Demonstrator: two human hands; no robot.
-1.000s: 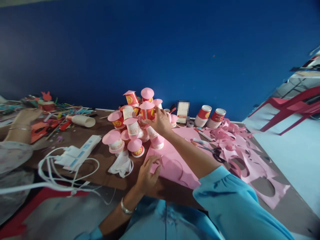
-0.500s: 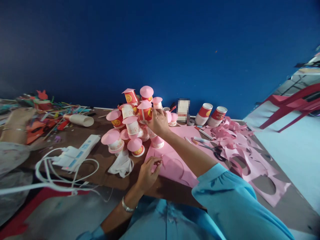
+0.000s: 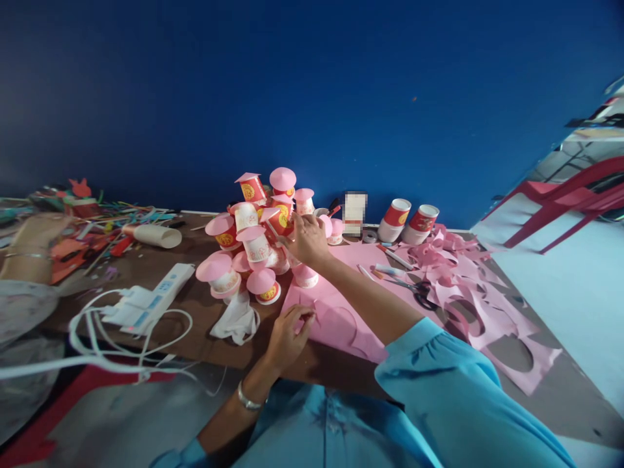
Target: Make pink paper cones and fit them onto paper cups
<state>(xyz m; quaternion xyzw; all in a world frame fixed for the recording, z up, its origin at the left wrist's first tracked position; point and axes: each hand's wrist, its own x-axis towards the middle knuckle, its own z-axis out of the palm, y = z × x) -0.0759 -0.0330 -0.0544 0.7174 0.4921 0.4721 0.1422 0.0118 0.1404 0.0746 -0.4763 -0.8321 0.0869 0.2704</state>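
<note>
My right hand (image 3: 311,242) reaches into a pile of paper cups with pink cone tops. Its fingers are closed at the side of a red paper cup (image 3: 283,218) with a gold emblem, which leans to the left; the fingertips are partly hidden. Around it stand a white cup with a pink cone (image 3: 256,246) and others stacked on each other. My left hand (image 3: 291,333) is low at the near edge of a pink paper sheet (image 3: 341,312), thumb and fingers drawn together. Whatever lies between them, if anything, is hidden.
Pink paper scraps (image 3: 507,318), scissors (image 3: 424,294) and two cup stacks (image 3: 394,221) are at the right. To the left are a power strip (image 3: 163,292) with looping white cables, a white cloth (image 3: 236,318) and another person's arm (image 3: 34,244). A blue wall (image 3: 312,91) rises behind.
The red cup beside my right hand has tipped from nearly upright to leaning left. My right hand has shifted very little, and my left hand keeps its pose.
</note>
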